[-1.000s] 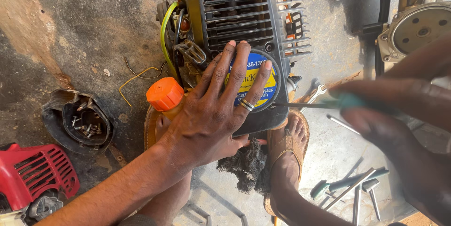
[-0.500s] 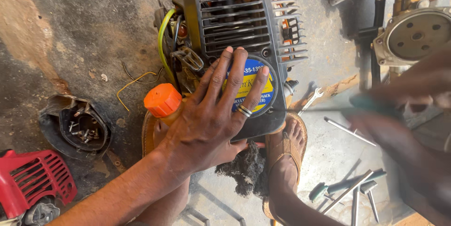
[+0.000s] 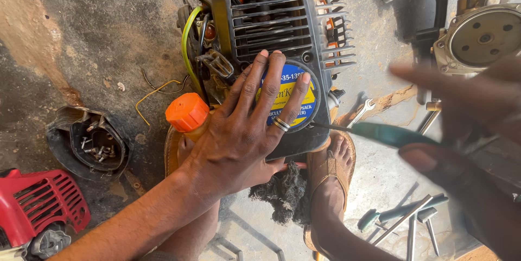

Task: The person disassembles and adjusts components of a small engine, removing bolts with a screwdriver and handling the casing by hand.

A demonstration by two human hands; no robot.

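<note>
small engine (image 3: 282, 27) under flat left hand (image 3: 244, 131), screwdriver (image 3: 388, 133) in right hand (image 3: 467, 131)

Stained concrete floor (image 3: 81, 27): grey engine (image 3: 282, 27), red slatted cover (image 3: 40, 207), black round housing (image 3: 87, 141) holding loose screws, yellow wire (image 3: 154, 90), grey lint clump (image 3: 285, 193), spanner (image 3: 362, 112), screwdrivers (image 3: 401, 217) lower right

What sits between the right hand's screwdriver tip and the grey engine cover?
Nothing visible does. The right hand holds a green-handled screwdriver whose shaft runs straight to the engine cover edge. The left hand lies flat on the cover, left of the tip.
</note>
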